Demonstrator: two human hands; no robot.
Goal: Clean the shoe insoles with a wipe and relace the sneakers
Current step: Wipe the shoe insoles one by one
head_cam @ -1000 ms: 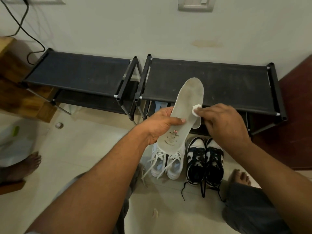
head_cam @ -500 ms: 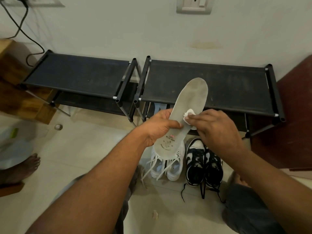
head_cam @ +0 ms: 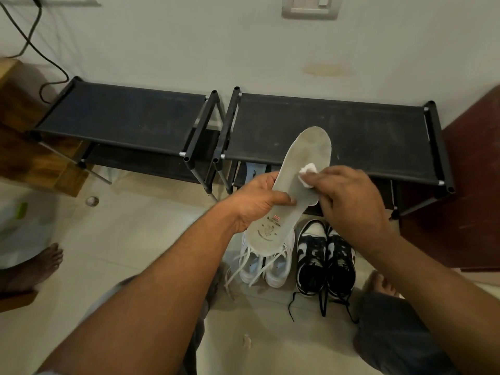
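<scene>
Insole (head_cam: 311, 150): long axis runs up-right from left grip (head_cam: 257, 201) clasping its middle; right grip (head_cam: 351, 201) pinches wipe (head_cam: 308, 172) just toeward

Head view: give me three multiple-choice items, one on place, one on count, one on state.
1. Where on the insole does the wipe sit? A) heel print B) around mid-length C) toe tip
2. How many sneaker pairs stand on the floor? A) one B) two C) three
3. Laces of the black-and-white sneakers are: A) tied in bows B) removed C) loose, trailing
1 B: the right hand holds it there, past the left hand's thumb. 2 B: white sneakers beside the black-and-white ones. 3 C: black ends lie loose on the floor.
</scene>
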